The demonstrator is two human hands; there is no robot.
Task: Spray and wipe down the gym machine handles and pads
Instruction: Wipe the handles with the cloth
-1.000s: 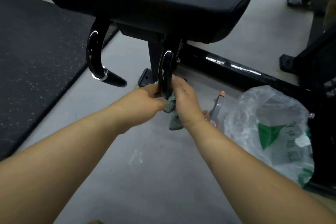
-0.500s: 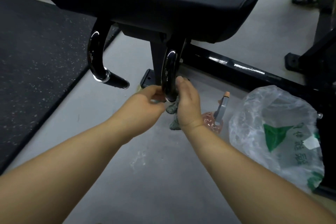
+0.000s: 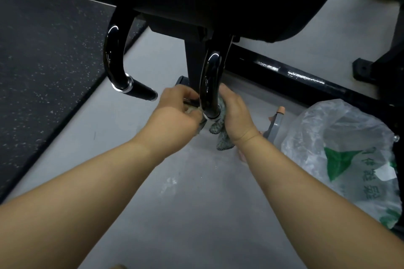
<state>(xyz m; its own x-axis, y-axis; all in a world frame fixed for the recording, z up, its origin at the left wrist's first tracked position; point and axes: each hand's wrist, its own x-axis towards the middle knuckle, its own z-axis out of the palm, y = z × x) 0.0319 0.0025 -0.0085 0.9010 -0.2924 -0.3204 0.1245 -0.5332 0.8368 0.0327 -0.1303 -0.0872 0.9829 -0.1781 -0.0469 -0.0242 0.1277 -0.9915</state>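
Two hands, our left hand (image 3: 177, 111) and right hand (image 3: 235, 113), clamp the cloth (image 3: 220, 137) round the handle (image 3: 209, 85); it may slip off if we tug unevenly.

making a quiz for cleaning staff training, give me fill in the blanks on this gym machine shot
Both the left hand and right hand hold a grey-green cloth round the ____ end of one curved handle. The spray bottle sits on the floor to the ____ of the hands. The print on the plastic bag is ____.
Missing: lower; right; green
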